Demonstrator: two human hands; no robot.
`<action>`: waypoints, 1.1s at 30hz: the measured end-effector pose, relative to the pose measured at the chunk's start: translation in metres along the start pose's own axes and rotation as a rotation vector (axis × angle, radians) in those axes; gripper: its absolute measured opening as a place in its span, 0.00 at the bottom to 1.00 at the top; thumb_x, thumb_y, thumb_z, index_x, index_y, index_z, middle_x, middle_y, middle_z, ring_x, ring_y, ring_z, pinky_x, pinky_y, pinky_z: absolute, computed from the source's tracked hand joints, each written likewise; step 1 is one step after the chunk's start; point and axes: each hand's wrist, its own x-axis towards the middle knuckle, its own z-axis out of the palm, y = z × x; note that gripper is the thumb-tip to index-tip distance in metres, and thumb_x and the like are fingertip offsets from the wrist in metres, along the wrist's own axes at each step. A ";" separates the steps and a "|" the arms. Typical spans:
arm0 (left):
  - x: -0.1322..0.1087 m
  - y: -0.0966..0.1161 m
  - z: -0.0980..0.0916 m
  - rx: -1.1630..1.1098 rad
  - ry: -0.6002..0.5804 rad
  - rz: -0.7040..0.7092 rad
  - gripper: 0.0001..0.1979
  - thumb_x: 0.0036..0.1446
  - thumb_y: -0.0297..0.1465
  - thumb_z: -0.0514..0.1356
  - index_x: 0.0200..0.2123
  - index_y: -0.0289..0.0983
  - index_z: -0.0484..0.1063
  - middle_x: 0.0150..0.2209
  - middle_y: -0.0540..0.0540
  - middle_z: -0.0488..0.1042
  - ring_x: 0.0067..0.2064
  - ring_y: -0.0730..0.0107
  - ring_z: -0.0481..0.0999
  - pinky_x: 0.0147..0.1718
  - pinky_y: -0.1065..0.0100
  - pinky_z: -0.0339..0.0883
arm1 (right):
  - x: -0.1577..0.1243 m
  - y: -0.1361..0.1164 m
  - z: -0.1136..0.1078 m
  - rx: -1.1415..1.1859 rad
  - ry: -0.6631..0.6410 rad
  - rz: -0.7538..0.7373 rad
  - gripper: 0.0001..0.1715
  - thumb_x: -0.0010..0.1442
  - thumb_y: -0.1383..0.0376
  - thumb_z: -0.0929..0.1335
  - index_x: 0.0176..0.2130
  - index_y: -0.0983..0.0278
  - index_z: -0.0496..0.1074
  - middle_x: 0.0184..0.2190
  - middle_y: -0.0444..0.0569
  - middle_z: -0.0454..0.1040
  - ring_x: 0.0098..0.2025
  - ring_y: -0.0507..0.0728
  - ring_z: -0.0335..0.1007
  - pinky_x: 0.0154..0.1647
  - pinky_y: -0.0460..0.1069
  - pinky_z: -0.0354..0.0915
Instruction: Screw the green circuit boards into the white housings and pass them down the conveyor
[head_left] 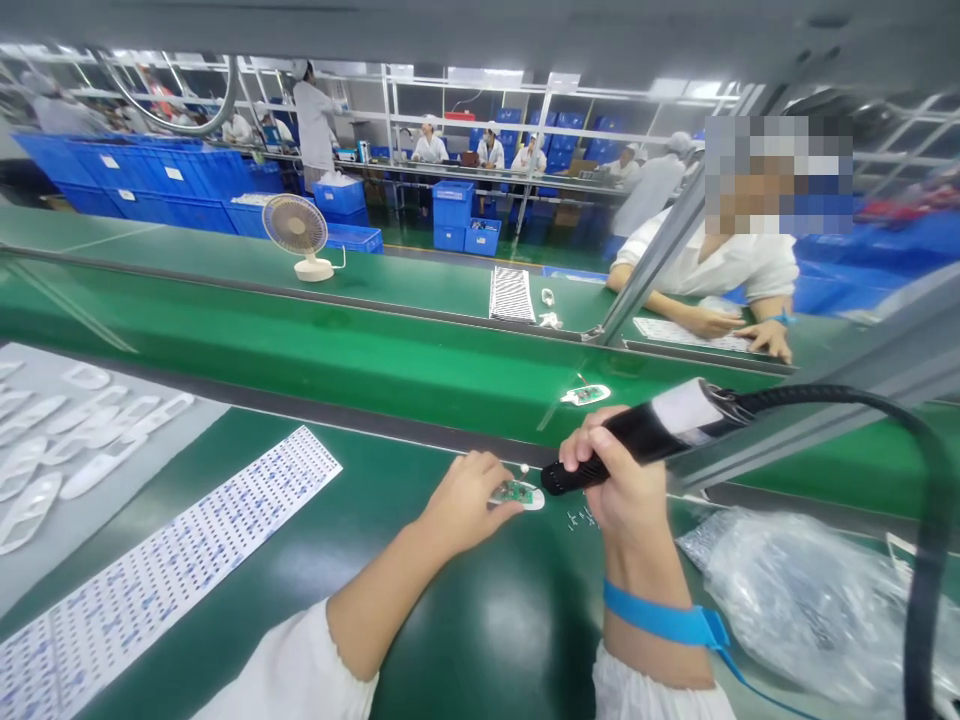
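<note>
Head view: white casing (535,498) with a green circuit board (517,491) sits low over the counter (450,640), its near end pinched between thumb and fingers of the left hand (461,502); right hand's (630,490) fingers wrap a black corded tool (646,435), nose beside the far end, contact unclear. Casing probably light, stiff, smooth enough to slip; board likely fragile, so best gripped by the casing's rim, off the components.
</note>
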 end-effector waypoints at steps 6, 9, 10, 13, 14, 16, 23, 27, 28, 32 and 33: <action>0.001 0.001 -0.002 0.000 -0.022 -0.015 0.12 0.60 0.40 0.64 0.40 0.38 0.72 0.42 0.45 0.74 0.43 0.58 0.71 0.45 0.59 0.62 | 0.000 0.004 0.003 -0.028 -0.049 0.020 0.10 0.55 0.62 0.74 0.32 0.61 0.70 0.18 0.39 0.66 0.18 0.53 0.64 0.21 0.49 0.60; 0.000 0.002 -0.002 0.009 -0.025 -0.015 0.12 0.60 0.39 0.65 0.41 0.37 0.71 0.43 0.45 0.74 0.44 0.58 0.71 0.44 0.59 0.63 | -0.001 0.007 0.004 -0.052 -0.051 0.026 0.10 0.54 0.63 0.74 0.32 0.60 0.70 0.18 0.39 0.67 0.18 0.53 0.64 0.21 0.49 0.61; 0.000 0.003 -0.002 0.007 -0.022 -0.010 0.13 0.60 0.40 0.64 0.41 0.37 0.71 0.43 0.45 0.74 0.44 0.58 0.71 0.45 0.59 0.63 | -0.001 0.007 0.004 -0.060 -0.053 0.026 0.10 0.55 0.63 0.74 0.32 0.60 0.70 0.18 0.39 0.67 0.18 0.53 0.64 0.22 0.49 0.62; 0.000 0.003 -0.001 -0.008 -0.018 0.012 0.11 0.62 0.39 0.63 0.42 0.37 0.71 0.43 0.45 0.74 0.44 0.59 0.71 0.45 0.59 0.63 | -0.002 0.009 0.006 -0.087 -0.062 0.038 0.10 0.55 0.64 0.74 0.32 0.61 0.70 0.19 0.39 0.67 0.19 0.53 0.65 0.22 0.49 0.63; 0.000 0.003 -0.001 -0.012 -0.019 0.017 0.10 0.63 0.37 0.62 0.42 0.37 0.71 0.43 0.45 0.74 0.44 0.59 0.71 0.45 0.59 0.64 | -0.002 0.009 0.007 -0.096 -0.065 0.046 0.10 0.55 0.64 0.75 0.32 0.61 0.70 0.19 0.39 0.67 0.19 0.53 0.65 0.23 0.49 0.63; 0.001 0.003 -0.002 -0.014 -0.025 0.019 0.07 0.63 0.35 0.61 0.41 0.38 0.71 0.43 0.45 0.74 0.44 0.59 0.71 0.45 0.59 0.64 | -0.002 0.009 0.008 -0.114 -0.075 0.064 0.10 0.54 0.64 0.75 0.32 0.61 0.70 0.19 0.39 0.67 0.20 0.53 0.65 0.23 0.49 0.64; 0.001 0.002 0.000 -0.021 -0.023 0.015 0.07 0.63 0.35 0.61 0.40 0.38 0.72 0.43 0.44 0.74 0.44 0.58 0.72 0.46 0.58 0.65 | -0.001 0.009 0.007 -0.145 -0.098 0.090 0.10 0.55 0.63 0.75 0.31 0.61 0.69 0.19 0.39 0.67 0.21 0.53 0.65 0.24 0.49 0.64; 0.001 0.002 0.001 -0.016 -0.024 0.006 0.07 0.63 0.34 0.62 0.39 0.37 0.72 0.42 0.44 0.74 0.43 0.58 0.71 0.45 0.58 0.65 | -0.002 0.010 0.005 -0.156 -0.118 0.106 0.10 0.56 0.63 0.74 0.31 0.61 0.69 0.20 0.39 0.67 0.21 0.53 0.65 0.25 0.49 0.64; 0.001 0.002 0.002 -0.017 -0.024 0.006 0.07 0.63 0.34 0.62 0.39 0.37 0.72 0.42 0.44 0.74 0.44 0.58 0.71 0.45 0.58 0.65 | -0.002 0.011 0.004 -0.160 -0.126 0.107 0.10 0.56 0.63 0.74 0.31 0.60 0.69 0.20 0.39 0.67 0.22 0.53 0.65 0.25 0.49 0.64; 0.001 0.002 0.003 -0.023 -0.015 0.012 0.06 0.62 0.34 0.62 0.39 0.37 0.71 0.40 0.45 0.73 0.44 0.58 0.72 0.43 0.59 0.65 | -0.002 0.012 0.004 -0.178 -0.151 0.109 0.10 0.57 0.63 0.74 0.31 0.60 0.69 0.20 0.39 0.68 0.22 0.53 0.65 0.26 0.49 0.64; 0.001 0.002 0.003 -0.025 -0.013 0.013 0.06 0.62 0.34 0.62 0.39 0.37 0.71 0.40 0.45 0.73 0.44 0.59 0.72 0.43 0.60 0.66 | -0.002 0.012 0.004 -0.177 -0.152 0.112 0.10 0.57 0.63 0.74 0.31 0.60 0.69 0.20 0.39 0.69 0.22 0.53 0.65 0.26 0.49 0.64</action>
